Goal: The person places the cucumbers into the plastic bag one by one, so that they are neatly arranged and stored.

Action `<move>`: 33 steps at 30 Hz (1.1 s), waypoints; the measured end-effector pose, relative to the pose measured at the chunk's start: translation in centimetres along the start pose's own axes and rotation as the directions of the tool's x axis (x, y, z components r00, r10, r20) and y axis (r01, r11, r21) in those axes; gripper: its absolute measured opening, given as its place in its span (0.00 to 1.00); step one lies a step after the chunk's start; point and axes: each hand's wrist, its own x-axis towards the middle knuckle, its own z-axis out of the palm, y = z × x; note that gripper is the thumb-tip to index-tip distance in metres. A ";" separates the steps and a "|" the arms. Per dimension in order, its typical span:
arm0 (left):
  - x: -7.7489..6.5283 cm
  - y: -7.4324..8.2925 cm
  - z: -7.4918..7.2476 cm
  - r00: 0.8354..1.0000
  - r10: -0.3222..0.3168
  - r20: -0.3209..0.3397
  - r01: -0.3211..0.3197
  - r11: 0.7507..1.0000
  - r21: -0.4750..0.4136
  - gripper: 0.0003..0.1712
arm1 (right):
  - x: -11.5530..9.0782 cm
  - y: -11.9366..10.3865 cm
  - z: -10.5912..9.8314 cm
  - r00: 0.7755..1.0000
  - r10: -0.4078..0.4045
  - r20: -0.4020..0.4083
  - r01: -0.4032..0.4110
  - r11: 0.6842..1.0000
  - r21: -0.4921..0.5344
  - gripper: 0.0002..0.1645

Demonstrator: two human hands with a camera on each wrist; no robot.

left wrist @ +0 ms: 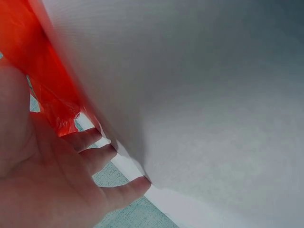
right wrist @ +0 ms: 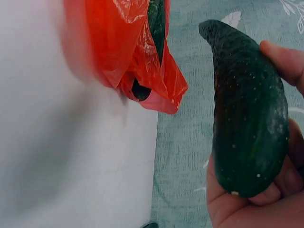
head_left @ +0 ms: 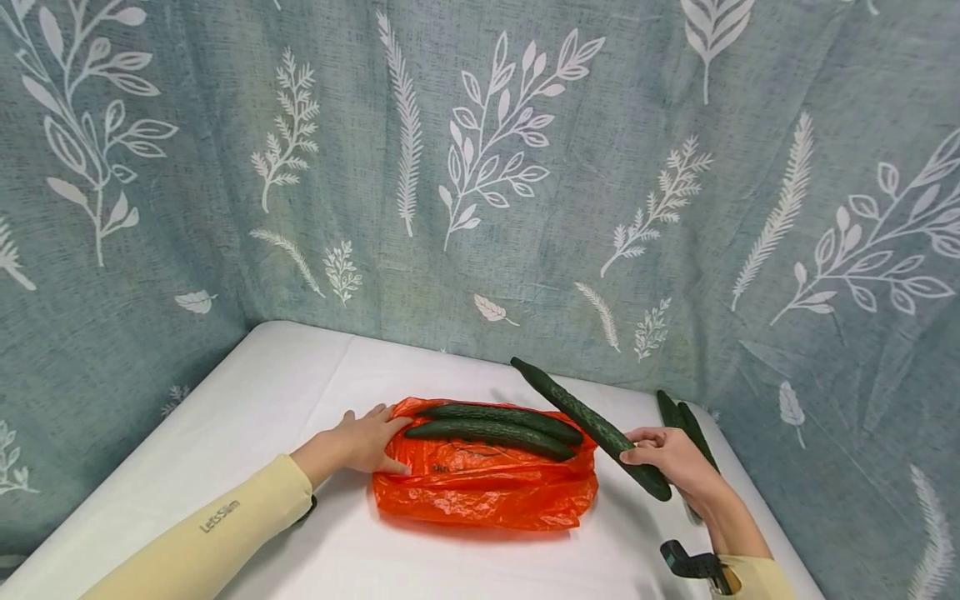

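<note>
My right hand [head_left: 672, 462] grips a long dark green cucumber [head_left: 573, 408] near its lower end, thumb on one side and fingers on the other. The cucumber slants up to the left, its far tip above the right end of a red plastic bag [head_left: 487, 500]. Two more cucumbers [head_left: 487, 432] lie side by side in the bag's opening. My left hand [head_left: 367, 440] is at the bag's left end, thumb over its edge. In the left wrist view its fingers [left wrist: 124, 192] are spread and fairly straight, tips at the white table surface.
Further cucumbers [head_left: 669, 410] lie at the right edge of the white table [head_left: 315, 367], partly hidden behind my right hand. A grey-green curtain [head_left: 360, 183] with white leaf patterns hangs close around the table's back and sides.
</note>
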 end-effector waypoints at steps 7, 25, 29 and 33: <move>0.4 -0.1 0.2 1.000 -0.002 0.000 0.002 1.000 0.011 0.54 | 0.7 -1.3 0.8 0.989 -0.088 0.119 0.086 0.996 0.018 0.27; 0.3 -0.1 -0.2 1.000 -0.004 0.009 0.004 1.000 0.013 0.54 | 1.9 -3.3 2.7 0.879 -0.288 0.381 0.283 0.957 0.071 0.24; 0.3 -0.1 -0.2 1.000 -0.001 0.009 0.001 1.000 -0.001 0.53 | 2.1 -3.8 3.6 0.861 -0.284 0.423 0.287 0.956 0.059 0.20; 0.2 0.0 -0.1 1.000 -0.004 0.012 0.004 1.000 -0.013 0.53 | 2.5 -4.4 4.5 0.841 -0.288 0.459 0.299 0.953 0.050 0.09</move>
